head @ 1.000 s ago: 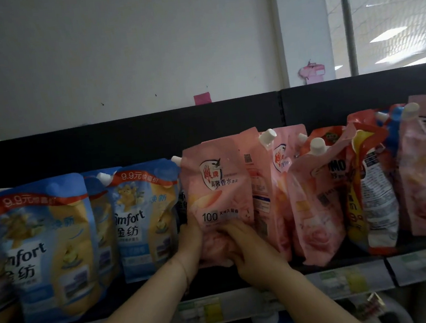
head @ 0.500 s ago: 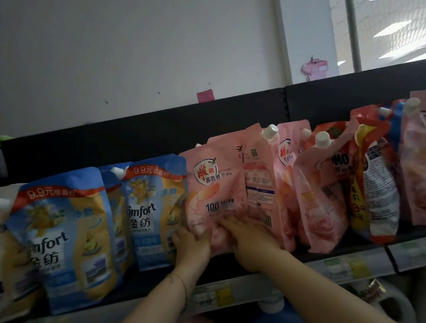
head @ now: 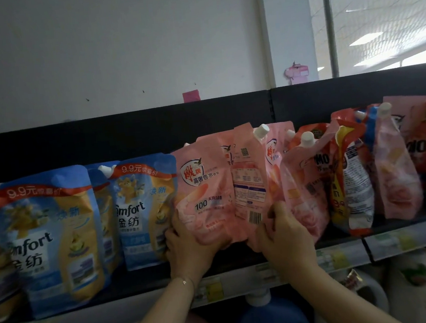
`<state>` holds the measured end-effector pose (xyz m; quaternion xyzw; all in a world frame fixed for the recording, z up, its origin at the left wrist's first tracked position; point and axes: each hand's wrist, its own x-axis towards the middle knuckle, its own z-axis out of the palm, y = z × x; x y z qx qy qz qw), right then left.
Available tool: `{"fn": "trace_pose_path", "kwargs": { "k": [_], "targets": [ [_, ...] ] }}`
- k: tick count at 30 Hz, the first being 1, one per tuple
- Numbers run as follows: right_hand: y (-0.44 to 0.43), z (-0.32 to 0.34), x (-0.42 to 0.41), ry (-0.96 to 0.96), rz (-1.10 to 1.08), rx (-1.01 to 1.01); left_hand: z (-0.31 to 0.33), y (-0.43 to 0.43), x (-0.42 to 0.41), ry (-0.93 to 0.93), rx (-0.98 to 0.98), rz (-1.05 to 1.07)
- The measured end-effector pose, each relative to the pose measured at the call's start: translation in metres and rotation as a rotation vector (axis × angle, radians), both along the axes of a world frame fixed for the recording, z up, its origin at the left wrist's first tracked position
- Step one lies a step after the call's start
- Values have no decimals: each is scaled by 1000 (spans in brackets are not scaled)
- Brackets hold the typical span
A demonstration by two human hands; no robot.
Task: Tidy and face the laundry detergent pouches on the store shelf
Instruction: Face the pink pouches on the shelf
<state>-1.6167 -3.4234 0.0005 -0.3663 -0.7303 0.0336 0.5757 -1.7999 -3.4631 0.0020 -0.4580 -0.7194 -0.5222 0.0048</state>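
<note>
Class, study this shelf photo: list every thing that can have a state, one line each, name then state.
front pink pouch: upright, logo facing out, held low by left hand
back-facing pink pouch: barcode side out, gripped low by right hand
white spout cap: on
blue Comfort pouches: upright, labels facing out
rose-print pink pouch: tilted, askew
red-and-yellow pouch: turned side-on, tilted

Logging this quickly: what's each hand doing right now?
Left hand: grips the front pink pouch.
Right hand: grips the barcode-side pink pouch beside it.
</note>
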Motion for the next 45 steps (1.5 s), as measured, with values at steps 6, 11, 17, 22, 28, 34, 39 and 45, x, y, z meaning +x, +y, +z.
{"fn": "trace_pose_path", "kwargs": {
  "k": [6,11,17,22,28,34,39,45],
  "targets": [
    [8,9,4,-138,-118,-266,-1,-1,-4,-27,245,-139],
    [12,16,-6,-222,-211,-200,3,-7,3,61,320,-174],
    [10,0,-28,-208,-81,15,-2,-2,0,201,248,-60],
    [8,3,-51,-245,-123,162,-3,-2,1,264,220,-27],
    [-18,28,-87,-152,-131,350,-9,-2,-6,402,206,-1],
    [-17,22,-92,-175,-142,339,0,-2,-6,259,350,-110],
    [-12,1,-74,-75,-80,380,5,-9,-5,-301,342,-282],
    [-11,-7,-69,10,-76,395,36,2,-16,-770,93,-355]
  ]
}}
